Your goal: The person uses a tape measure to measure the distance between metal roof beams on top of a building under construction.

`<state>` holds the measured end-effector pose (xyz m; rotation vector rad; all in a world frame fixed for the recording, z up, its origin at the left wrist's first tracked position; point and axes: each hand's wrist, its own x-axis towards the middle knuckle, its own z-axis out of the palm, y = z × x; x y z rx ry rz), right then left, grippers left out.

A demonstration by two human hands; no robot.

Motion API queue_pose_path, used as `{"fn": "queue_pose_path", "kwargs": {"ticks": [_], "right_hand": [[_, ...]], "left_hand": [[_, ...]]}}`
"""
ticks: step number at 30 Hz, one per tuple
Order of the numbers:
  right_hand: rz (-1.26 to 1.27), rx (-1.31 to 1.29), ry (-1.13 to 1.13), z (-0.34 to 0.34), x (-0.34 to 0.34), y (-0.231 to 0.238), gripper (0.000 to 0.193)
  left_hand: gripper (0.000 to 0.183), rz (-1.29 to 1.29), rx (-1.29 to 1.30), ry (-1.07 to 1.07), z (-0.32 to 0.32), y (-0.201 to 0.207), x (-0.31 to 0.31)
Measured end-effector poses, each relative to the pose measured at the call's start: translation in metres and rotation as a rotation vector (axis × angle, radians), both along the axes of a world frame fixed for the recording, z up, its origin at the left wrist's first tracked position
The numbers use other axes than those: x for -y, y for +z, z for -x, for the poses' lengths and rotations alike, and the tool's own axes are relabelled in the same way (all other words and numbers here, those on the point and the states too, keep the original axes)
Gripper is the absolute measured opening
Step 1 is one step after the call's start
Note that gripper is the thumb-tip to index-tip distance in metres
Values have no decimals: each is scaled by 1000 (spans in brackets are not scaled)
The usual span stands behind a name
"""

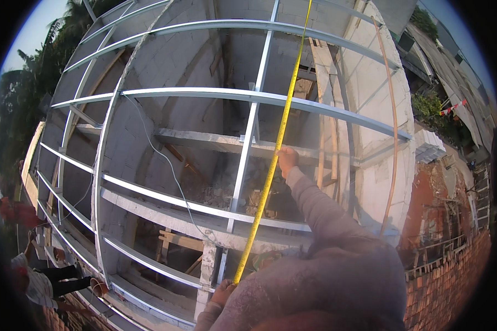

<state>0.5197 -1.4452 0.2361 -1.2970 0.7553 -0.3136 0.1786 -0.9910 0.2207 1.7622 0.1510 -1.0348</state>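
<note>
A yellow tape measure blade (pixel 271 165) runs stretched out from the lower middle of the head view up past the top edge, over an open frame of silvery metal battens (pixel 204 92). My right hand (pixel 287 160), its arm reaching forward, is closed on the blade about halfway along. Lower down, my left hand (pixel 224 291) is closed at the near end of the blade, beside a metal batten. Whether the tape's case is in that hand, I cannot make out. My sleeve and shoulder hide part of the frame at the lower right.
Below the battens lie unfinished block walls (pixel 171 60), a concrete beam (pixel 204 140) and rubble, a deep drop. Wooden planks (pixel 324 99) stand at the right. A thin cable (pixel 168 160) hangs across the frame. A co-worker (pixel 44 281) is at the lower left; roof tiles (pixel 447 281) lie lower right.
</note>
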Motion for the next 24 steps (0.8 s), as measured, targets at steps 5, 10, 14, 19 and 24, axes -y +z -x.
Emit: {"fn": "queue_pose_path", "kwargs": {"ticks": [5, 10, 14, 19, 24], "right_hand": [[8, -95, 67, 20, -14, -32, 5], [3, -168, 75, 50, -30, -43, 8], [27, -199, 103, 85, -39, -44, 10], [-3, -188, 147, 126, -45, -40, 14], [20, -183, 161, 152, -43, -29, 16]], "left_hand": [[31, -21, 104, -101, 44, -62, -43], [37, 5, 129, -182, 84, -101, -70], [35, -88, 781, -786, 123, -118, -99], [32, -83, 626, -663, 165, -94, -100], [29, -107, 55, -146, 177, -50, -72]]}}
